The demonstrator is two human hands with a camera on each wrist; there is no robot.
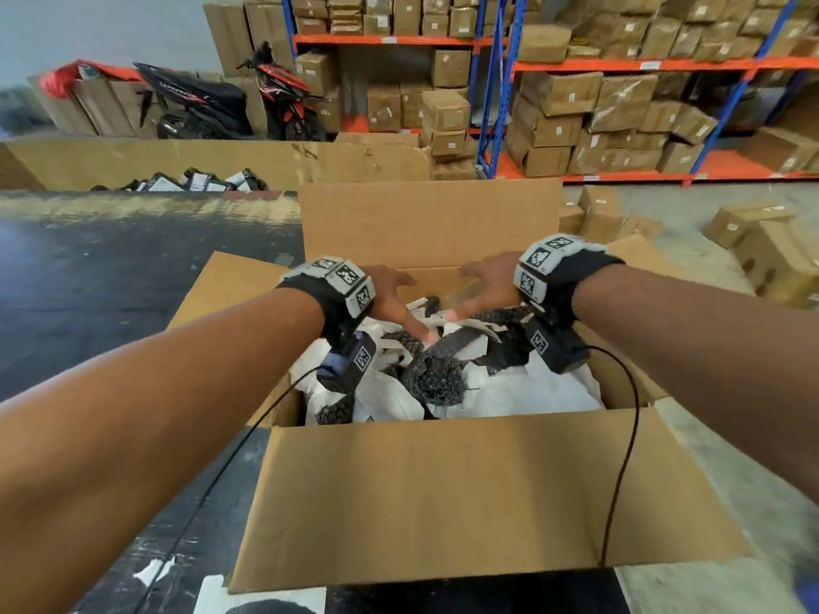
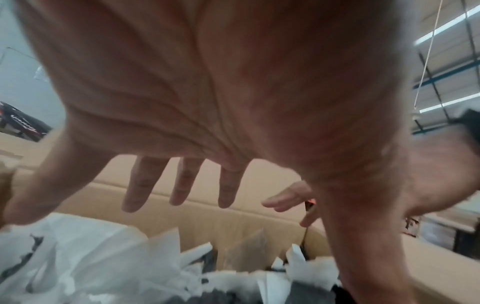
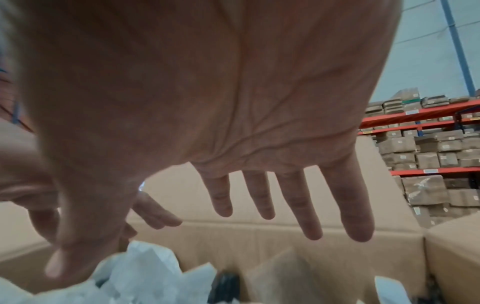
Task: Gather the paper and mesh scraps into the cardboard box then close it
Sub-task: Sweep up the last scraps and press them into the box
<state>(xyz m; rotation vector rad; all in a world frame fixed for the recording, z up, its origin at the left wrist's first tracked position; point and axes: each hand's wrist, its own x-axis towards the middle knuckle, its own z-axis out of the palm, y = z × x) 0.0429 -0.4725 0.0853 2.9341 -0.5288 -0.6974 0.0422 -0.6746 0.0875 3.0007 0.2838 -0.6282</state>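
Observation:
An open cardboard box (image 1: 465, 494) stands in front of me with all its flaps up or spread. Inside lie crumpled white paper scraps (image 1: 523, 392) and dark mesh scraps (image 1: 436, 374). My left hand (image 1: 394, 299) hovers over the left of the pile with fingers spread and straight, holding nothing. My right hand (image 1: 483, 283) hovers over the right of the pile, fingers spread the same way, also empty. In the left wrist view the left hand (image 2: 182, 185) sits above the paper scraps (image 2: 78, 257). The right wrist view shows the right hand (image 3: 272, 201) above the paper scraps (image 3: 145, 267).
The box rests on a dark floor sheet (image 1: 111, 281). A white scrap (image 1: 266, 600) lies on the floor by the box's near flap. Shelves of cartons (image 1: 598, 104) fill the back, a motorbike (image 1: 230, 99) is parked far left, loose cartons (image 1: 753, 232) sit right.

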